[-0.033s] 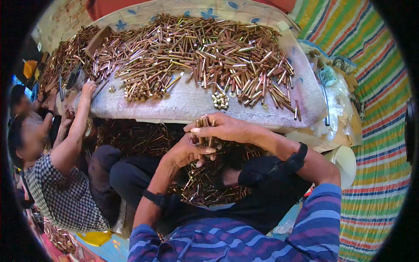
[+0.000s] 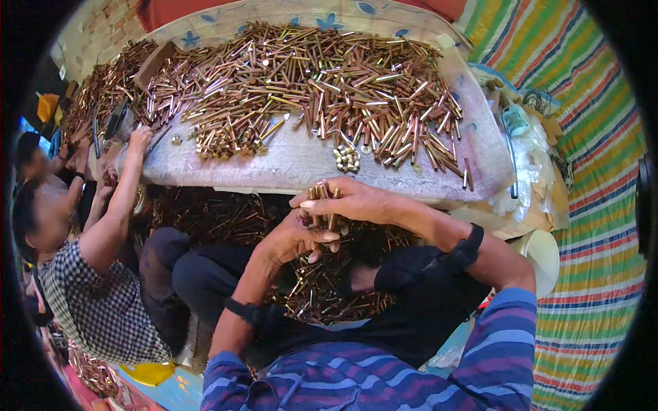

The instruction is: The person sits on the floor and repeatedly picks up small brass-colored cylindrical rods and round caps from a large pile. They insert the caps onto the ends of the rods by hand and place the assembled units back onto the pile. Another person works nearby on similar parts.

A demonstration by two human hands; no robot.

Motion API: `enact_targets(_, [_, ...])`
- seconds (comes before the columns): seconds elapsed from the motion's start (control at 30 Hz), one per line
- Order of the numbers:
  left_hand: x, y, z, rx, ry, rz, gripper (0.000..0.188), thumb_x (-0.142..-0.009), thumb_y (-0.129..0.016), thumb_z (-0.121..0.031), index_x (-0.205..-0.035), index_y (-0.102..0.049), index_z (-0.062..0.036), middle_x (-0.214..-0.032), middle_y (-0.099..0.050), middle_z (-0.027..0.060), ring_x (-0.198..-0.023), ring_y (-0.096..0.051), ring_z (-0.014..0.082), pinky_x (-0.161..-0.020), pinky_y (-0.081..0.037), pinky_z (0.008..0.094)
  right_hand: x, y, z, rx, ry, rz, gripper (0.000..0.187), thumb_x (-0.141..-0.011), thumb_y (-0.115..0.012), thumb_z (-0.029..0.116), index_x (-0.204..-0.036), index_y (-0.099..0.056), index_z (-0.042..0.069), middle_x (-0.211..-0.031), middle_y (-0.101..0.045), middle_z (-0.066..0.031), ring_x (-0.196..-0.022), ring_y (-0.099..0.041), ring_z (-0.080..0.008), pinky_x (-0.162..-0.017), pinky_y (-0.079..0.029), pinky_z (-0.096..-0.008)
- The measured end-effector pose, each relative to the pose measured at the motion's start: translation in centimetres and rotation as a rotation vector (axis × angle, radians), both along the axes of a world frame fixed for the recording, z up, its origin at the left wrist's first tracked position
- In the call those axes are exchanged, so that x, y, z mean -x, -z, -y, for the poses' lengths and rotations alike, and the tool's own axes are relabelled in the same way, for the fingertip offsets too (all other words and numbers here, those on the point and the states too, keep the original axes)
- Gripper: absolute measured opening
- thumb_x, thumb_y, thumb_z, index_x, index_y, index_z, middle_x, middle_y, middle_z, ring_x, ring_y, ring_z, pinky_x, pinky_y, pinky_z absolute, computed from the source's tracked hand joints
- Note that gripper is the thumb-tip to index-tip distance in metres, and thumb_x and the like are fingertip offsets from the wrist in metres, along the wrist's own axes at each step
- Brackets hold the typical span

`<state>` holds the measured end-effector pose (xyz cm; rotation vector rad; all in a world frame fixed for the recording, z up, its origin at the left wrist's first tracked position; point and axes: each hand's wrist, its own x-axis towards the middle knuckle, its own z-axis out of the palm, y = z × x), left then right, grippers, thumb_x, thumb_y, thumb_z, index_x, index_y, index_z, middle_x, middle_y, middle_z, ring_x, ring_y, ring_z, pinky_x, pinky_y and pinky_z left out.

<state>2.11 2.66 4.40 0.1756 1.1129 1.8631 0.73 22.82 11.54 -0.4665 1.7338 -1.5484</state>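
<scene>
Above my lap, just off the near edge of the low padded table (image 2: 274, 179), both my hands are closed around a small bunch of upright copper-coloured metal rods (image 2: 332, 222). My right hand (image 2: 353, 198) grips them from the far right, with its fingers over the upper ends. From the lower left, my left hand (image 2: 286, 240) wraps them lower down, and fingers partly hide the bunch. A wide pile of similar metal rods (image 2: 288, 75) covers the table. Shorter brass-coloured pieces (image 2: 226, 144) and a cluster of small pale round pieces (image 2: 346, 159) lie nearer me.
More rods (image 2: 322, 288) lie heaped below the table edge, between my legs. At the left, a co-worker in a checked shirt (image 2: 103, 308) reaches onto the table. Clear plastic bags (image 2: 538, 178) and a white bucket (image 2: 545, 260) stand right, beside a striped sheet (image 2: 589, 240).
</scene>
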Motion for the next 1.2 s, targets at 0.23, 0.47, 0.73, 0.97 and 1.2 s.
enact_targets(0.23, [0.2,0.5,-0.2,-0.07,-0.064,-0.038,0.056,-0.085,-0.075,-0.001,-0.134,-0.048,-0.0038,-0.11,-0.069,0.0151,-0.076,-0.071,0.0231,-0.04,-0.051,0.0237,1.2,0.0,0.2,-0.007,-0.008,-0.075,0.044,-0.104,-0.059,0.029,-0.138,-0.061,0.001,-0.107,-0.07,-0.0062,-0.092,-0.065,-0.0112,-0.08,-0.055,-0.0292])
enact_targets(0.47, [0.5,0.9,0.1,-0.091,-0.089,-0.012,0.056,-0.085,-0.075,0.0,-0.135,-0.05,-0.004,-0.109,-0.069,0.0139,-0.076,-0.071,0.0214,-0.039,-0.051,0.0228,2.1,0.8,0.7,-0.038,0.02,-0.055,0.041,-0.1,-0.065,0.04,-0.115,-0.071,0.002,-0.101,-0.071,-0.0036,-0.092,-0.063,-0.0096,-0.077,-0.053,-0.0294])
enact_targets(0.73, [1.5,1.9,0.8,-0.108,-0.182,-0.03,0.026,-0.086,-0.079,-0.007,-0.107,-0.068,0.0048,-0.083,-0.068,0.009,-0.068,-0.067,0.0137,-0.042,-0.047,0.0229,4.1,0.3,0.1,-0.125,0.011,-0.207,0.046,-0.097,-0.068,0.034,-0.125,-0.067,-0.002,-0.105,-0.071,-0.0044,-0.097,-0.062,-0.0099,-0.088,-0.051,-0.0289])
enact_targets(0.97, [2.9,3.2,1.6,-0.001,-0.239,-0.059,0.035,-0.087,-0.078,-0.008,-0.117,-0.063,0.0039,-0.101,-0.069,0.0114,-0.074,-0.067,0.0165,-0.041,-0.05,0.0233,5.5,1.1,0.7,-0.226,0.178,-0.28,0.03,-0.094,-0.074,0.025,-0.106,-0.074,-0.002,-0.091,-0.073,-0.0029,-0.083,-0.063,-0.008,-0.076,-0.052,-0.0275])
enact_targets(1.2, [3.1,2.8,1.4,-0.028,-0.356,-0.017,0.032,-0.094,-0.072,-0.015,-0.117,-0.062,0.0042,-0.098,-0.069,0.0124,-0.077,-0.071,0.0206,-0.044,-0.055,0.0265,6.4,0.3,0.3,-0.324,0.137,-0.387,0.03,-0.093,-0.075,0.029,-0.098,-0.074,0.0,-0.083,-0.071,-0.0021,-0.078,-0.06,-0.0068,-0.07,-0.05,-0.0276])
